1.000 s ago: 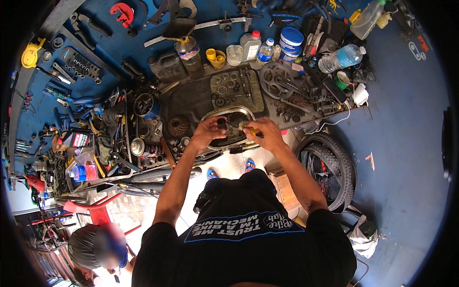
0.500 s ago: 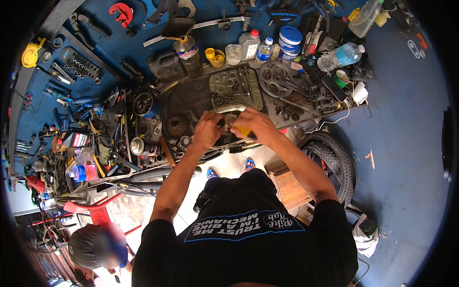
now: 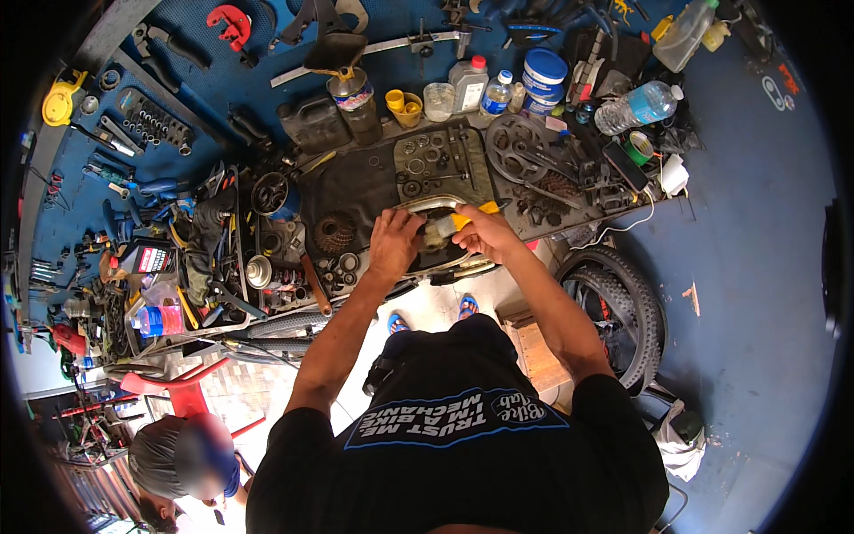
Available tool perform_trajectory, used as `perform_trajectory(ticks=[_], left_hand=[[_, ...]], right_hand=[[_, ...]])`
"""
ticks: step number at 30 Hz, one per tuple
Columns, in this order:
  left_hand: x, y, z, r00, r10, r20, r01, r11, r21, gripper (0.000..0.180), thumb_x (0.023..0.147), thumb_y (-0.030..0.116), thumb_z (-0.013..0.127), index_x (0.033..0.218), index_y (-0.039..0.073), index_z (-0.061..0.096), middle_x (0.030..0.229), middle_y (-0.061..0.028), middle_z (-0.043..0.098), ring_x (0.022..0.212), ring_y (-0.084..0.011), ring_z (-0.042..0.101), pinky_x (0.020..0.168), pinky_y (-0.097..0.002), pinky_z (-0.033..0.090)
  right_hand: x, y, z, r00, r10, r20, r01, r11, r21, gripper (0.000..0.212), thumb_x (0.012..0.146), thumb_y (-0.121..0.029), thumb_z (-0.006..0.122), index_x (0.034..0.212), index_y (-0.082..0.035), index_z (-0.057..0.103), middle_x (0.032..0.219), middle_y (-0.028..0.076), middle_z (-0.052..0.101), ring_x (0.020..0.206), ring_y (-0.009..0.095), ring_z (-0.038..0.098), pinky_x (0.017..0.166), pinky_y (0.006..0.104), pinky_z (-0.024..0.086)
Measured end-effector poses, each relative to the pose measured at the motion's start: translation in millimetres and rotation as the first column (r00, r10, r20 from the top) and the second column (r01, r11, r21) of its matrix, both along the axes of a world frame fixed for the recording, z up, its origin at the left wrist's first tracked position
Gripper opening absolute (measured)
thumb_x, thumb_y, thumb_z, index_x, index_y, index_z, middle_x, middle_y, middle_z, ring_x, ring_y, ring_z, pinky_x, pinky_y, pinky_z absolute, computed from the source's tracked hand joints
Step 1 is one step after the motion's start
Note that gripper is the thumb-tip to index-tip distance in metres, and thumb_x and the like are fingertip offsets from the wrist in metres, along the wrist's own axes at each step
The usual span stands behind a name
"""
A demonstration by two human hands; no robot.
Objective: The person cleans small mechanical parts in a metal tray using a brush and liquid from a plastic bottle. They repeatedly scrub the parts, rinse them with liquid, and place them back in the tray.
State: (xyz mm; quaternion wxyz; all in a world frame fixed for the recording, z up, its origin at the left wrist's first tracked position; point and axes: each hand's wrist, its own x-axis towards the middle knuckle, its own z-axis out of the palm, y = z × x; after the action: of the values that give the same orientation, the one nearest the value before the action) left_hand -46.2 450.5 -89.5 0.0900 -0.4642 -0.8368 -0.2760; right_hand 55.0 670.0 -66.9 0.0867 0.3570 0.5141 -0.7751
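Note:
My right hand (image 3: 486, 235) is closed around the yellow handle of a brush (image 3: 464, 216), whose pale bristles point toward my left hand. My left hand (image 3: 395, 243) has its fingers curled together beside the bristles; whatever they pinch is hidden. Both hands are over a shallow metal pan (image 3: 436, 203) with a shiny curved rim, at the bench's front edge. Just beyond the pan lies a cloth (image 3: 458, 169) with rings, small gears and other small parts laid out on it. A rusty cassette of sprockets (image 3: 334, 232) sits left of my left hand.
Bottles and tubs, among them a blue-lidded tub (image 3: 544, 67), line the back of the bench. A crankset (image 3: 518, 149) lies to the right, near a phone (image 3: 625, 166). Bicycle tyres (image 3: 633, 311) stand below. Another person (image 3: 178, 463) is at lower left, near a red chair (image 3: 184, 392).
The brush has turned in my right hand: its handle now slants up and to the right instead of down. My right hand has shifted slightly right, and my left hand stays almost in place.

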Motion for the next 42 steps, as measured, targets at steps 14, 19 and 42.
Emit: perform_trajectory(ticks=[14, 19, 42], left_hand=[[-8, -5, 3, 0.910, 0.046, 0.413, -0.125, 0.978, 0.167, 0.051, 0.078, 0.015, 0.092, 0.125, 0.006, 0.076, 0.120, -0.0128, 0.076, 0.116, -0.0348, 0.062, 0.104, -0.0453, 0.051], [-9, -7, -1, 0.935, 0.023, 0.355, -0.065, 0.992, 0.106, 0.051, 0.077, 0.015, 0.093, 0.124, 0.006, 0.077, 0.119, -0.0115, 0.076, 0.117, -0.0335, 0.062, 0.104, -0.0452, 0.051], [3, -3, -3, 0.931, 0.156, 0.330, -0.174, 0.984, 0.026, 0.052, 0.076, 0.021, 0.094, 0.121, 0.005, 0.075, 0.111, -0.0134, 0.074, 0.113, -0.0336, 0.062, 0.103, -0.0456, 0.051]], right_hand=[[48, -8, -1, 0.835, 0.546, -0.068, -0.134, 0.322, 0.937, 0.046, 0.091, -0.045, 0.082, 0.115, -0.008, 0.068, 0.095, 0.011, 0.072, 0.095, 0.033, 0.071, 0.085, 0.0422, 0.055], [34, -5, 32, 0.816, 0.528, -0.236, 0.006, 0.400, 0.916, 0.031, 0.093, -0.033, 0.083, 0.106, -0.007, 0.072, 0.100, 0.013, 0.073, 0.097, 0.031, 0.069, 0.085, 0.0410, 0.056], [18, -10, -4, 0.980, 0.165, -0.107, -0.060, 0.771, 0.634, 0.039, 0.097, -0.045, 0.075, 0.101, -0.007, 0.073, 0.084, 0.011, 0.074, 0.081, 0.019, 0.069, 0.074, 0.0346, 0.053]])
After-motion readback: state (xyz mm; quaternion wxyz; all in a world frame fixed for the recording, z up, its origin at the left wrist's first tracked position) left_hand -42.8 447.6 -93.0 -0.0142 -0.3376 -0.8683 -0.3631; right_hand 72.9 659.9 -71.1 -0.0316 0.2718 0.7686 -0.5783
